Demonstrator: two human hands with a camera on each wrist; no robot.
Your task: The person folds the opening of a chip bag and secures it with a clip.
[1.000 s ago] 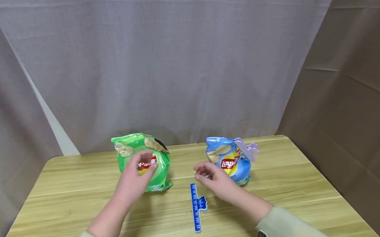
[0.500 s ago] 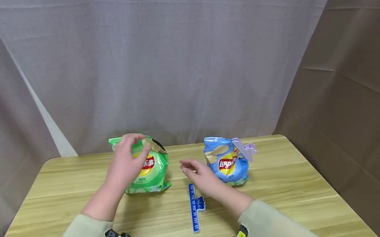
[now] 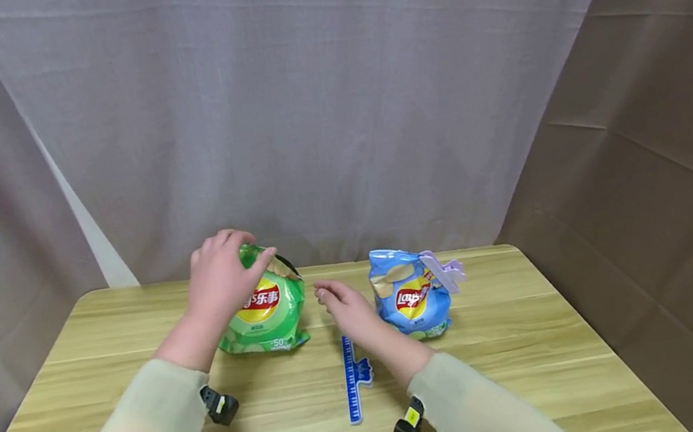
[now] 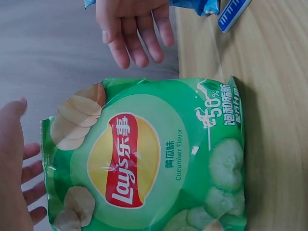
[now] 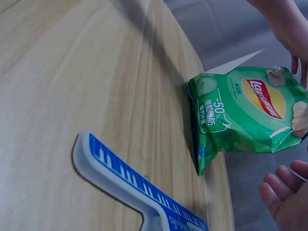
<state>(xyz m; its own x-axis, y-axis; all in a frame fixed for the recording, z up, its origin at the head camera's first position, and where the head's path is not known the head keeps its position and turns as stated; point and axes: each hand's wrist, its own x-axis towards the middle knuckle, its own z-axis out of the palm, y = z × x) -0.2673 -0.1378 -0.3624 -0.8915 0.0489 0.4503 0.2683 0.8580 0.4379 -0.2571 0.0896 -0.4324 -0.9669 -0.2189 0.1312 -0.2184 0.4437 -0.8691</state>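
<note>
A green bag of cucumber-flavour Lay's chips (image 3: 267,317) stands upright at the back of the table, its upper right corner torn open. Around its upper left edge reaches my left hand (image 3: 218,272), thumb in front and fingers apart. The left wrist view shows those fingers (image 4: 33,168) partly behind the bag's top edge, not closed on it. My right hand (image 3: 348,307) hovers just right of the bag; its fingers are loosely bent with nothing between them, as the right wrist view also shows. Below the right hand lies a blue ruler-shaped bag clip (image 3: 352,383).
A blue Lay's chip bag (image 3: 406,305) stands to the right, with a purple clip (image 3: 444,272) on its upper right corner. Grey curtains (image 3: 313,99) hang behind the wooden table (image 3: 524,370).
My left hand has moved up and left to the green chip bag's top. The right hand has shifted left and forward, from the blue chip bag toward the green one.
</note>
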